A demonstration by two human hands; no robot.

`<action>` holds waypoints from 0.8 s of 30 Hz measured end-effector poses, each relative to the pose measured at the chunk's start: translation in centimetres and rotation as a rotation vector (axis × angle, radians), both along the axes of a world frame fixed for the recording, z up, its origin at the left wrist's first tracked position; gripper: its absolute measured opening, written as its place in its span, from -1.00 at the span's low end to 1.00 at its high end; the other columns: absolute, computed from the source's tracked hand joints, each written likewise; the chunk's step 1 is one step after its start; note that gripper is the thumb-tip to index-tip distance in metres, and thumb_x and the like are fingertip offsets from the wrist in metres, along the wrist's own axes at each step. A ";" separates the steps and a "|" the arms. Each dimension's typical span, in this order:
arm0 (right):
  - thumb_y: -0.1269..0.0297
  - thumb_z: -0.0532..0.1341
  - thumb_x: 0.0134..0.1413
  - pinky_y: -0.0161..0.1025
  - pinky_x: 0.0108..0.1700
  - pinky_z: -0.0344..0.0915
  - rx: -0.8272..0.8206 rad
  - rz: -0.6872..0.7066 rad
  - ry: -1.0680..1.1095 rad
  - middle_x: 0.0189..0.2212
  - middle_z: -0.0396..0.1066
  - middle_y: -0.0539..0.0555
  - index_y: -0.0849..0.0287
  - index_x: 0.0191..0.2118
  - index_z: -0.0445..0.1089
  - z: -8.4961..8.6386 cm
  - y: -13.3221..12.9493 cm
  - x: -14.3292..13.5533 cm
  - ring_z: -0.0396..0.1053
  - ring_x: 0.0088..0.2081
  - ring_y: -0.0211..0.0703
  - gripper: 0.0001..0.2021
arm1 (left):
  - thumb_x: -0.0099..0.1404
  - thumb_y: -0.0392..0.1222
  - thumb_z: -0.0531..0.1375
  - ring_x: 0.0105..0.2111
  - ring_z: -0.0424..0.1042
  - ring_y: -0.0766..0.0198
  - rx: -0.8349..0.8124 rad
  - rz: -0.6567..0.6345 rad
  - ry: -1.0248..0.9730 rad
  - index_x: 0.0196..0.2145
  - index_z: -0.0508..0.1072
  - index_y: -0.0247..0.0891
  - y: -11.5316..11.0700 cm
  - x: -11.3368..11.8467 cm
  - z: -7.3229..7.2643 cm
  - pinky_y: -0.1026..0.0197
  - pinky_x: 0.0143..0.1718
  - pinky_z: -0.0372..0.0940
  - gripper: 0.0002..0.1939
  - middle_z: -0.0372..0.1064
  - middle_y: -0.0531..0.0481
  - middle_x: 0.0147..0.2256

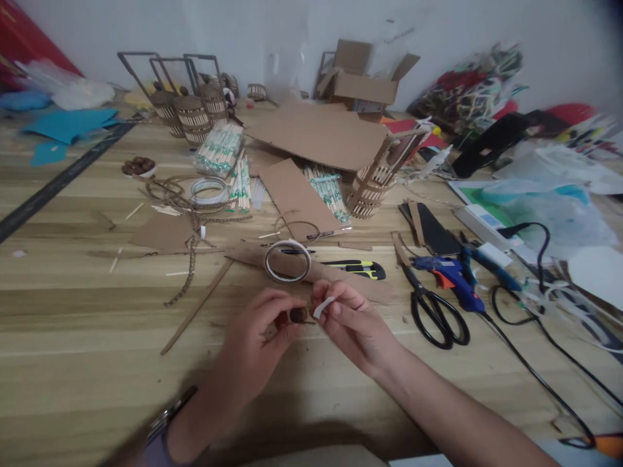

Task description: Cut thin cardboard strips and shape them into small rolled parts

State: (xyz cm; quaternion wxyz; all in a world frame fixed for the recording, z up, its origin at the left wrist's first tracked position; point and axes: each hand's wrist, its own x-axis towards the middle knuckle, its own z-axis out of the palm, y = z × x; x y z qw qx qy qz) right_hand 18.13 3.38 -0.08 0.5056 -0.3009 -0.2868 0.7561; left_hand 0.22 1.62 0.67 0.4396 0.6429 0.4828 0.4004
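My left hand is closed, pinching a small dark brown rounded piece between thumb and fingers. Close beside it, my right hand pinches a short white strip, which looks like tape. A thin brown bit juts out between the hands, and I cannot make out what it belongs to. Just beyond the fingers, a roll of tape rests on a long cardboard strip. A yellow and black utility knife lies behind my right hand.
Black-handled scissors and a blue glue gun with its cable lie to the right. Further back stand a stick-covered cardboard bucket, chopstick packs, a large cardboard sheet and several finished buckets. A bowl of brown balls sits left.
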 end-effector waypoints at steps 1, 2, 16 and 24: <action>0.21 0.52 -0.20 -0.30 -0.21 0.23 0.002 0.011 0.008 -0.29 0.40 -0.08 0.03 -0.43 0.55 0.1 -0.1 -0.1 0.30 -0.33 -0.33 -0.82 | 0.24 -0.30 0.26 -0.34 0.39 0.30 -0.016 -0.012 -0.021 -0.16 0.56 -0.13 -0.1 0.1 0.0 0.29 -0.29 0.33 -0.80 0.39 0.03 -0.26; 0.22 0.52 -0.19 -0.30 -0.21 0.24 0.005 0.022 0.015 -0.30 0.40 -0.08 0.04 -0.43 0.55 0.1 -0.2 -0.2 0.30 -0.34 -0.33 -0.82 | 0.24 -0.30 0.26 -0.31 0.40 0.29 -0.028 -0.022 -0.038 -0.17 0.56 -0.13 -0.1 0.2 0.0 0.29 -0.26 0.33 -0.80 0.40 0.03 -0.25; 0.26 0.53 -0.22 -0.32 -0.25 0.25 -0.056 0.062 0.059 -0.38 0.40 -0.09 0.07 -0.48 0.53 0.2 -0.5 -0.4 0.33 -0.37 -0.33 -0.81 | 0.23 -0.30 0.27 -0.22 0.44 0.23 -0.042 -0.036 -0.150 -0.16 0.55 -0.13 -0.3 0.7 0.1 0.24 -0.21 0.35 -0.78 0.45 0.01 -0.22; 0.25 0.53 -0.21 -0.32 -0.22 0.24 -0.075 0.069 0.078 -0.35 0.40 -0.10 0.07 -0.48 0.51 0.1 -0.6 -0.5 0.33 -0.33 -0.33 -0.81 | 0.20 -0.27 0.31 -0.18 0.46 0.21 -0.133 -0.030 -0.218 -0.18 0.57 -0.13 -0.3 0.8 0.0 0.24 -0.20 0.39 -0.80 0.48 0.00 -0.20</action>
